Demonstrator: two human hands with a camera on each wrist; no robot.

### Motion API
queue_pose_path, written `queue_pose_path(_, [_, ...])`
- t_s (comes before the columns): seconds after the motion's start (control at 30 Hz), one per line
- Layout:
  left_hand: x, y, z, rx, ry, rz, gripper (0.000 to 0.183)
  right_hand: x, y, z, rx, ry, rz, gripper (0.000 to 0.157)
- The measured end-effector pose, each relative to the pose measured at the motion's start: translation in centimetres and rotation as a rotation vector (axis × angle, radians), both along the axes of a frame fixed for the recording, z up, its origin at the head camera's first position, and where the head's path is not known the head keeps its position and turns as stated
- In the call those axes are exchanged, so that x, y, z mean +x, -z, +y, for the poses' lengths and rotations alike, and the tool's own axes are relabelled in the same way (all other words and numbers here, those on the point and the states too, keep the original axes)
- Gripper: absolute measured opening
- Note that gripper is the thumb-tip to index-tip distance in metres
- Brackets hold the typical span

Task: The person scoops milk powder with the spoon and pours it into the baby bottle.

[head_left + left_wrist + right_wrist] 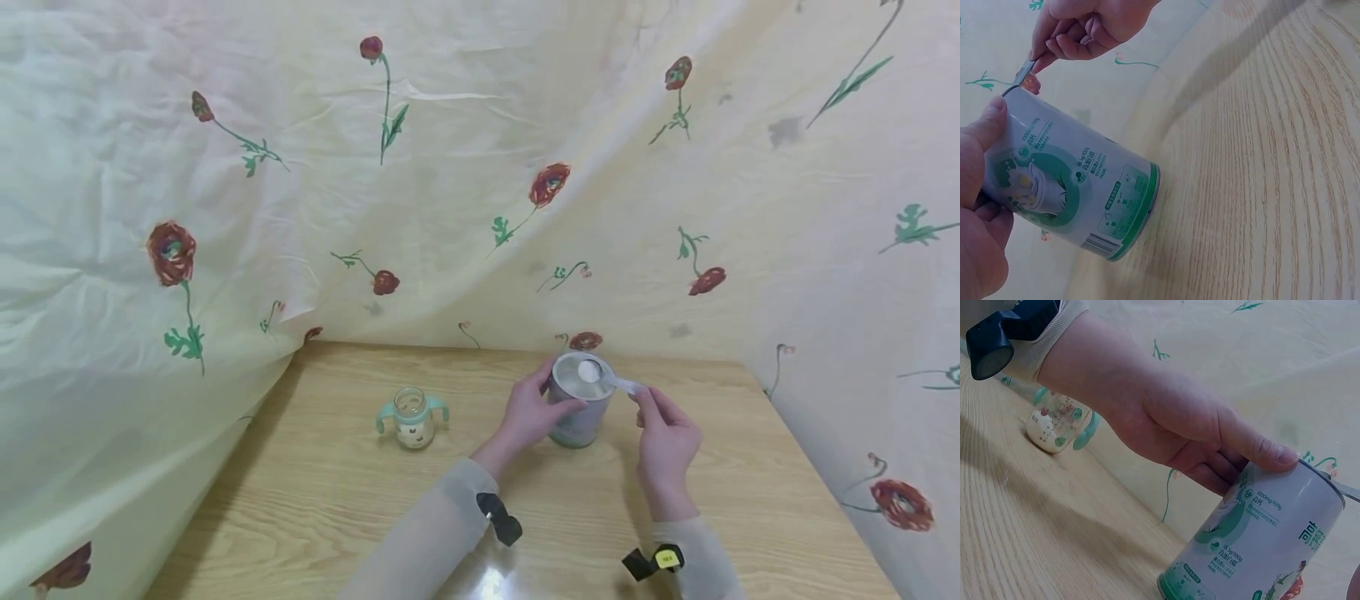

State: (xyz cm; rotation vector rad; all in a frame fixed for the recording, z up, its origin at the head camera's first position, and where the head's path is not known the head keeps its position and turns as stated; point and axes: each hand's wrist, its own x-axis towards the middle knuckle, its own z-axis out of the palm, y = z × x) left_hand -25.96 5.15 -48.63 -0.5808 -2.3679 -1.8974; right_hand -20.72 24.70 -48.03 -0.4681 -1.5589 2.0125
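The left hand (531, 417) grips a roughly upright can (579, 421), mouth up; the right hand (670, 442) pinches a scoop (624, 385) by its handle, bowl pointing left.

"How's the light?"
"Soft and fairly bright in the head view, with white glare on the table (300, 500) at six o'clock."
"The wrist views?"
"Dimmer, bluish; soft-edged shadows fall toward one o'clock in the left, eight in the right."

Holds both sleeved forearms (431, 533) forward, gripping wide with the left hand (531, 412), pinching with the curled fingers (1075, 47) of the right hand (667, 440).
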Motion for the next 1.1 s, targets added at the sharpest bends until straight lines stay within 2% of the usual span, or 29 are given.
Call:
queue_pose_path(0.23, [0.2,-0.5,0.0,-0.009,-0.003,-0.016,0.085,-0.3,-0.2,0.2,-0.031,-0.011,-0.019,0.038])
queue_pose_path(0.57, [0.3,-0.4,0.0,-0.005,-0.006,-0.039,0.09,0.1,-0.9,0.1,-0.151,-0.069,-0.069,0.014])
queue_pose_path(0.7, [0.5,-0.5,0.0,-0.015,0.002,-0.063,0.092,0.3,-1.1,0.2,-0.215,-0.093,-0.086,0.013])
queue_pose_path(0.9, [0.5,-0.6,-0.2,-0.05,-0.007,-0.077,0.096,0.2,-1.1,0.2,-0.247,-0.121,-0.099,0.021])
queue_pose_path(1.1, [0.7,-0.6,-0.4,-0.069,-0.039,-0.099,0.099,0.5,-1.6,-0.3,-0.277,-0.115,-0.082,0.014])
